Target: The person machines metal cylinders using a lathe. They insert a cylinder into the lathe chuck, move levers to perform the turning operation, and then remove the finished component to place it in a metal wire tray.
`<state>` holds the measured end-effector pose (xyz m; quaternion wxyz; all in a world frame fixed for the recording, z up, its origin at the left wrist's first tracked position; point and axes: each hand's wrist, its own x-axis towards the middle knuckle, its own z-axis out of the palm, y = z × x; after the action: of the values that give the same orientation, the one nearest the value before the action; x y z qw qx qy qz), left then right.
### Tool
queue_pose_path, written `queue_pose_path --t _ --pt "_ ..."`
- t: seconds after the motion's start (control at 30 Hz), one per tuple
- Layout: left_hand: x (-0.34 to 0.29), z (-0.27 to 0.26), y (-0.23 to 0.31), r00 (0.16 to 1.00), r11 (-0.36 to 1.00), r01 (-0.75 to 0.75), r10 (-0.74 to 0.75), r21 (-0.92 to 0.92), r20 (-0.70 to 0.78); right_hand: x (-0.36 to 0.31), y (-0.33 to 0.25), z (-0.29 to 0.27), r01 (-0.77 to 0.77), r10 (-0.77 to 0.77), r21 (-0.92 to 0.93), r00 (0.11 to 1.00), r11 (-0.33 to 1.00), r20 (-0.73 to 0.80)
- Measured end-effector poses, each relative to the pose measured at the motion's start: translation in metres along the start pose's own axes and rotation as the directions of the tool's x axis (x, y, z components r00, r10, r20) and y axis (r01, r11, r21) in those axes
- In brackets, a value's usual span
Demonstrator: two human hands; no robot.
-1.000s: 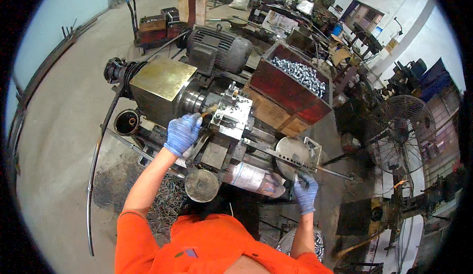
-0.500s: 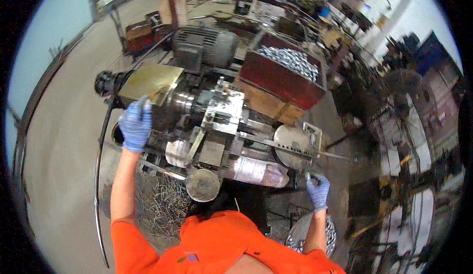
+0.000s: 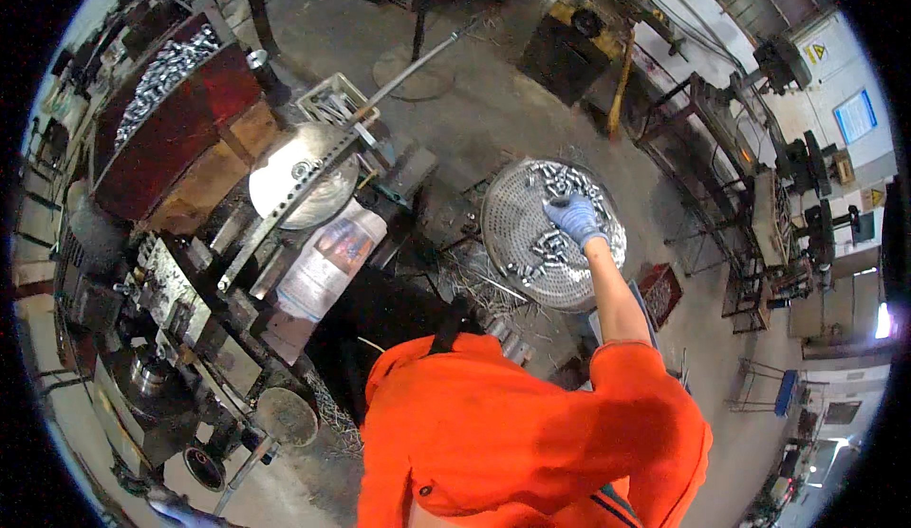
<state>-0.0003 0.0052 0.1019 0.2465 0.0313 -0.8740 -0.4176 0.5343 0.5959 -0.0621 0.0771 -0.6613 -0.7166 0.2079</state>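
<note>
My right hand [image 3: 573, 219], in a blue knit glove, is down among small shiny metal sleeves [image 3: 567, 179] in a round perforated metal basket [image 3: 503, 215] on the right. Its fingers are curled, and what they hold is hidden. At the lower left edge, a blurred blue patch looks like my gloved left hand [image 3: 176, 509]; its fingers cannot be made out. It is near the machine [image 3: 171, 291], whose shiny spindle [image 3: 147, 373] shows. A bar with a row of holes [image 3: 302, 182] crosses over a round metal disc [image 3: 318, 201].
A dark red box [image 3: 204, 106] heaped with metal parts stands at the upper left. Metal shavings [image 3: 470, 277] litter the floor beside the basket. A long rod [image 3: 418, 63] juts out beyond the machine. A small red bin [image 3: 661, 293] and a rack [image 3: 707, 148] stand to the right.
The view has swung to the right, away from the machine. My right hand has moved into the basket. My left hand, earlier by the brass-coloured cover, is now at the lower left edge.
</note>
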Motion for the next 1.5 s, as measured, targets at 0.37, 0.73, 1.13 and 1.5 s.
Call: queue_pose_path --t 0.37,0.73,1.13,1.5 --pt "-0.072 0.058 -0.021 0.913 0.989 -0.151 0.141 -0.006 0.382 -0.044 0.025 0.037 0.202 0.014 -0.439 0.897 0.876 0.441" --pt "-0.071 0.052 -0.006 0.862 0.963 -0.269 0.255 -0.031 0.438 -0.05 0.02 0.066 0.255 -0.027 -0.495 0.906 0.831 0.422" --pt "-0.058 -0.013 -0.033 0.928 0.893 -0.371 0.346 0.255 0.14 -0.038 -0.228 0.024 0.498 -0.657 0.573 0.748 0.651 0.097" --pt "-0.068 -0.16 -0.124 0.991 0.68 -0.114 0.129 0.724 0.034 -0.229 -0.559 0.07 0.881 -0.915 0.263 -0.402 -0.394 -0.026"
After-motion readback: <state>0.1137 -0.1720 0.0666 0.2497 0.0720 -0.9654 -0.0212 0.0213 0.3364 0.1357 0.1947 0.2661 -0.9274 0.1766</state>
